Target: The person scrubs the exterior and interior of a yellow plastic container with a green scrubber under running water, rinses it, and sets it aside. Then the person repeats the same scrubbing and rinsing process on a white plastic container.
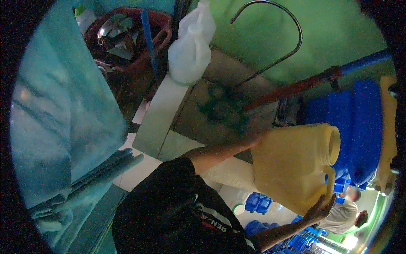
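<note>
A large yellow plastic jerrycan point(285, 158) is held out before me. Its uncapped mouth point(334, 145) points to the right of the picture. My right hand point(322, 209) is wrapped around its moulded handle. At the base end, my left hand point(260, 136) bears against the upper corner; its fingers are dim and partly hidden by the can. Whether the can holds anything cannot be seen.
Two translucent jugs point(190, 57) stand by a dark red tub point(127, 63) holding metal items. A curved metal rod point(299, 35), a red-and-blue pole point(291, 90) and blue containers point(352, 127) are near. Teal sheeting point(69, 120) hangs left. A person point(341, 216) is farther off.
</note>
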`<state>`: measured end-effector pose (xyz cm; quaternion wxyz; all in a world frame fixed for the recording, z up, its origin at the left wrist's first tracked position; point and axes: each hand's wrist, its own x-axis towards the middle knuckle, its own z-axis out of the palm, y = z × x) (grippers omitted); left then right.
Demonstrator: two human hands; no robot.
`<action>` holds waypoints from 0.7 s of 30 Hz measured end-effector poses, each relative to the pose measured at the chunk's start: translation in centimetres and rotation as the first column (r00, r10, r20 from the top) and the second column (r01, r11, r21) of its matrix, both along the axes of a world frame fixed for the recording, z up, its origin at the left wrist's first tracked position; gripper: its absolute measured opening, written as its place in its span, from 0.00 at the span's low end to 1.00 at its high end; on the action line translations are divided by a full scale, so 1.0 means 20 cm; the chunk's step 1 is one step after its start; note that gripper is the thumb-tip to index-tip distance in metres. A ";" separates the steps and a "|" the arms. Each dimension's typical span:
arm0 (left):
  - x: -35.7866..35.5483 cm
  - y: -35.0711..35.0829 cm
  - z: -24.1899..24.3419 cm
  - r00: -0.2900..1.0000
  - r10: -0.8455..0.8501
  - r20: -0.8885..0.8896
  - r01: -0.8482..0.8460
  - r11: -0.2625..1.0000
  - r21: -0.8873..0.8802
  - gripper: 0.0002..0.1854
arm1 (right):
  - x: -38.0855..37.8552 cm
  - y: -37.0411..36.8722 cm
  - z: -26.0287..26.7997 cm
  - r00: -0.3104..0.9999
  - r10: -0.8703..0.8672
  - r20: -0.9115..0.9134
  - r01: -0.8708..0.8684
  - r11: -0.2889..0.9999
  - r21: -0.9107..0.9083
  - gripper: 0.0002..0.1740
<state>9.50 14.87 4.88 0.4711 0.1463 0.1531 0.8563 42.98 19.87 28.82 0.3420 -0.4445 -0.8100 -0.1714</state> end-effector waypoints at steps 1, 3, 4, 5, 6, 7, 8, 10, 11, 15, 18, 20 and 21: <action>-0.03 0.03 -0.14 0.866 0.324 -0.380 -0.460 0.814 -0.355 0.43 | 0.00 0.00 -0.01 0.999 -0.016 -0.031 0.015 1.000 -0.025 0.30; -0.09 0.13 -0.33 0.473 0.222 -0.853 -0.867 0.290 -0.406 0.42 | 0.00 0.00 -0.02 0.996 -0.044 -0.082 0.039 0.997 -0.066 0.30; -0.14 0.19 -0.39 0.462 0.159 -0.872 -0.872 0.259 -0.415 0.40 | -0.01 0.00 -0.02 0.993 -0.051 -0.103 0.043 0.996 -0.081 0.30; -0.18 0.25 -0.43 0.510 0.127 -0.851 -0.836 0.305 -0.456 0.39 | -0.02 0.00 -0.02 0.993 -0.040 -0.112 0.032 0.996 -0.080 0.30; -0.22 0.30 -0.44 0.605 0.094 -0.791 -0.752 0.396 -0.527 0.37 | -0.02 -0.01 -0.02 0.991 -0.071 -0.115 0.061 0.995 -0.085 0.30; -0.23 0.33 -0.45 0.676 0.051 -0.735 -0.664 0.476 -0.577 0.36 | -0.03 -0.01 -0.02 0.990 -0.079 -0.113 0.072 0.995 -0.072 0.30; -0.23 0.34 -0.45 0.740 0.002 -0.673 -0.561 0.553 -0.616 0.34 | -0.03 -0.01 -0.02 0.994 -0.076 -0.077 0.074 0.997 -0.037 0.30; -0.17 0.35 -0.44 0.784 -0.087 -0.615 -0.424 0.648 -0.632 0.32 | -0.04 0.00 -0.01 0.990 -0.093 -0.101 0.086 0.993 -0.075 0.31; -0.12 0.33 -0.45 0.793 -0.131 -0.596 -0.364 0.683 -0.634 0.30 | -0.04 0.01 -0.01 0.988 -0.126 -0.086 0.118 0.989 -0.087 0.32; -0.02 0.27 -0.52 0.774 -0.289 -0.563 -0.219 0.713 -0.666 0.27 | -0.03 0.03 0.00 0.985 -0.123 -0.125 0.107 0.986 -0.130 0.33; -0.08 0.23 -0.59 0.743 -0.394 -0.541 -0.177 0.664 -0.726 0.26 | -0.01 0.03 0.00 0.992 -0.062 -0.109 0.051 0.993 -0.103 0.34; -0.11 0.20 -0.64 0.711 -0.461 -0.531 -0.145 0.643 -0.752 0.26 | 0.00 0.02 0.01 0.995 -0.077 -0.059 0.073 0.994 -0.078 0.33; -0.12 0.19 -0.65 0.691 -0.496 -0.526 -0.119 0.640 -0.759 0.26 | 0.00 0.02 0.00 0.994 -0.086 -0.073 0.078 0.992 -0.097 0.33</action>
